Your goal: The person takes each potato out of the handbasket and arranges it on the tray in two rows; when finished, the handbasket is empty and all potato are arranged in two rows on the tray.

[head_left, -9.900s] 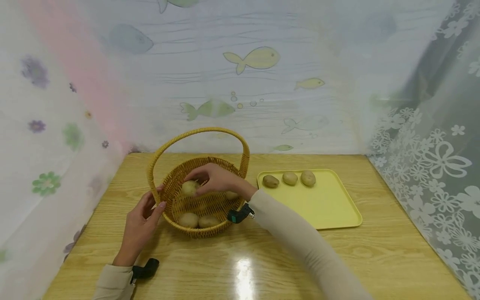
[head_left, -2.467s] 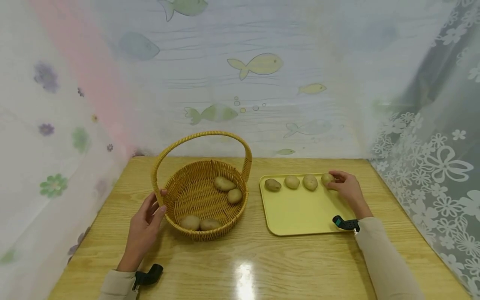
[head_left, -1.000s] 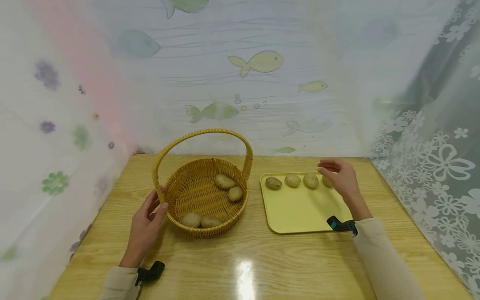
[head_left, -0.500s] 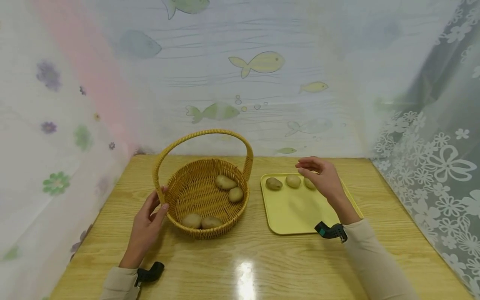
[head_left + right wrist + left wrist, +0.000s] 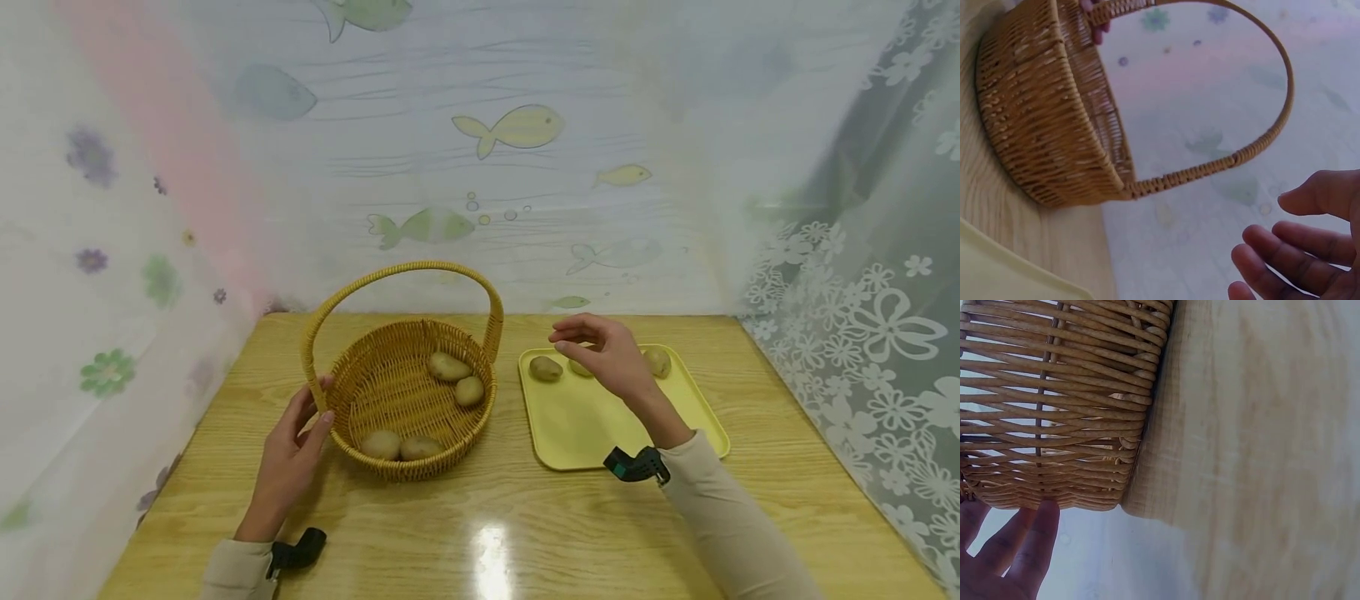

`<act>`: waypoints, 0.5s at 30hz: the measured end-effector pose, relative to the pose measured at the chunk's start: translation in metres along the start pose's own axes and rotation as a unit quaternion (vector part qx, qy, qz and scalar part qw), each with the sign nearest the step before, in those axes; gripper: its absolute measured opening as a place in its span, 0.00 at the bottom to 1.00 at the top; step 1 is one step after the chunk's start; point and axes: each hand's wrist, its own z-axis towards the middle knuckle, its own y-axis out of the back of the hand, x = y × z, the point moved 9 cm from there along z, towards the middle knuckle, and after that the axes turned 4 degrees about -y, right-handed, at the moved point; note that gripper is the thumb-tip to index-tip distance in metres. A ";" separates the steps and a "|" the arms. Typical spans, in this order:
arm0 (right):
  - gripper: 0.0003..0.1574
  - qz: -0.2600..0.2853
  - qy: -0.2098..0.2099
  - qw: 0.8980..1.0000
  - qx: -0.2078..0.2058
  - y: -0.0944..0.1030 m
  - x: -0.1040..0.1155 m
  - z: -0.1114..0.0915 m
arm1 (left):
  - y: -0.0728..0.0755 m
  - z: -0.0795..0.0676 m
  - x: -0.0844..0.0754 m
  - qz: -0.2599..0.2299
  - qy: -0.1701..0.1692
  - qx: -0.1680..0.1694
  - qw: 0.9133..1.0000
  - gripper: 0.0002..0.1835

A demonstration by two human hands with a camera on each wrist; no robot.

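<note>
A wicker basket (image 5: 397, 404) with a tall arched handle stands left of the middle of the table. My left hand (image 5: 288, 454) holds its left side where the handle meets the rim, thumb toward me. Inside lie several potatoes: an oblong potato (image 5: 448, 367) and a round potato (image 5: 469, 391) at the right, more along the front wall. My right hand (image 5: 611, 358) is above the yellow tray (image 5: 577, 429), fingers loosely bent and nothing in them. Along the tray's far edge sit a darker potato (image 5: 545, 368), a partly covered potato (image 5: 579, 368) and a rightmost potato (image 5: 658, 362).
The wooden table (image 5: 420, 533) ends at a pale curtain (image 5: 375, 167) printed with fish. Flowered sheets hang at both sides. The basket's handle (image 5: 1288, 94) rises high to the left of my right hand. A narrow strip of table separates basket and tray.
My right hand took a potato from the basket and set it at the right of the tray's row, then let go and moved left over the tray. My left hand stays at the basket.
</note>
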 end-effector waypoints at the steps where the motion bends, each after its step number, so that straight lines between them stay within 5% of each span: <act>1: 0.17 0.000 0.006 1.000 0.003 -0.003 0.003 0.000 | 0.000 0.000 0.000 0.002 -0.001 0.001 1.000 0.28; 15: 0.16 -0.005 0.053 0.995 0.079 -0.058 0.030 0.010 | 0.001 0.000 0.001 0.005 -0.001 0.008 1.000 0.28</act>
